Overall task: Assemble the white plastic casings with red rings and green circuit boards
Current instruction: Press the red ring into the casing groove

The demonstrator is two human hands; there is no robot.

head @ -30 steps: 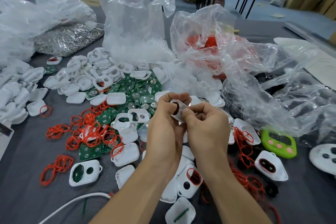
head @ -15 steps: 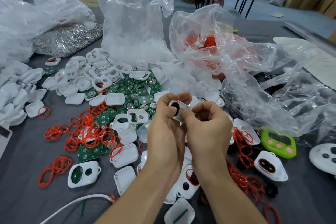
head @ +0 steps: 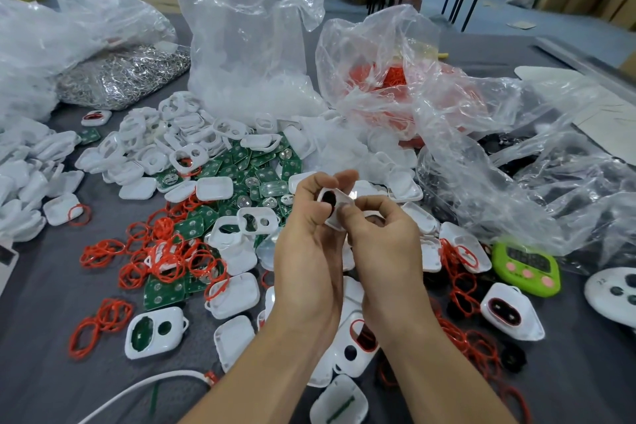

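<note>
Gripping from both sides, a white casing (head: 335, 205) is pinched by the left hand (head: 309, 251) and right hand (head: 385, 244). Red rings (head: 165, 258) are scattered toward the bench's (head: 51, 337) left edge.

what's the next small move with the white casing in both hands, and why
Probably press the small white plastic casing around its dark oval opening with the right hand while the left hand steadies it: both pinch it in mid-air, and whether a ring is seated is unclear.
</note>
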